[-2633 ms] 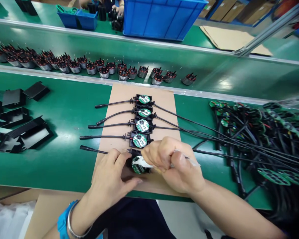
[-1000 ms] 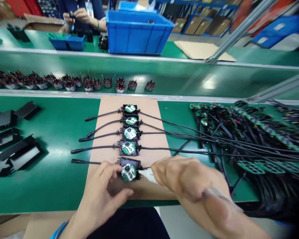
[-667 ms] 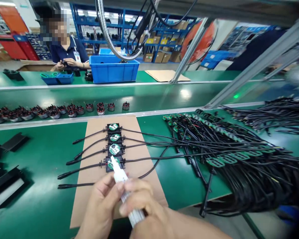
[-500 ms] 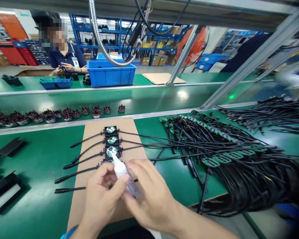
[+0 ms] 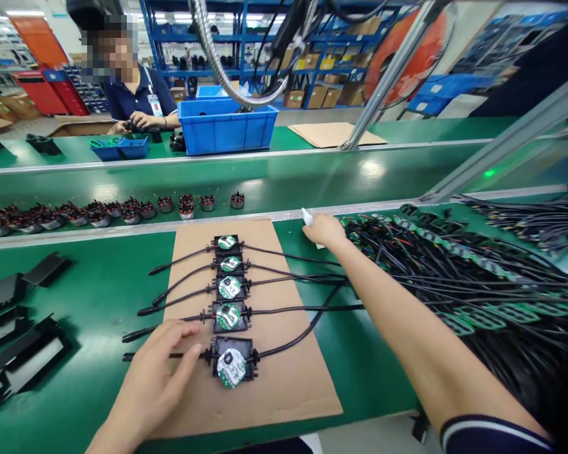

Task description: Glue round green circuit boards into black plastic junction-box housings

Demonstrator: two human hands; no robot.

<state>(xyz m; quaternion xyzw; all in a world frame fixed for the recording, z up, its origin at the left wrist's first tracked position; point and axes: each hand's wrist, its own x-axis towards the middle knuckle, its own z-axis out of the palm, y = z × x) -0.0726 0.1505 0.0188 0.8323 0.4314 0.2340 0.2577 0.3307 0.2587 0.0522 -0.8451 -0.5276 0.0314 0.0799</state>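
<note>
Several black housings with round green circuit boards lie in a row on a cardboard sheet (image 5: 284,378), each with black cables out both sides. My left hand (image 5: 156,372) rests flat and open on the cardboard, fingertips on the cable just left of the nearest housing (image 5: 231,366). My right hand (image 5: 324,230) is stretched far forward to the bench's back edge, closed on a small white glue tube (image 5: 307,217) whose tip shows beyond the fingers.
A big tangle of black cables with green boards (image 5: 454,277) fills the right. Black plastic covers (image 5: 19,340) lie at left. Wound motor stators (image 5: 123,211) line the conveyor belt behind. A person works across the line beside a blue bin (image 5: 227,126).
Both hands held the glue tube together near my body half a second ago. Now my right hand has carried it far forward to the bench edge, and my left hand has dropped onto the cardboard.
</note>
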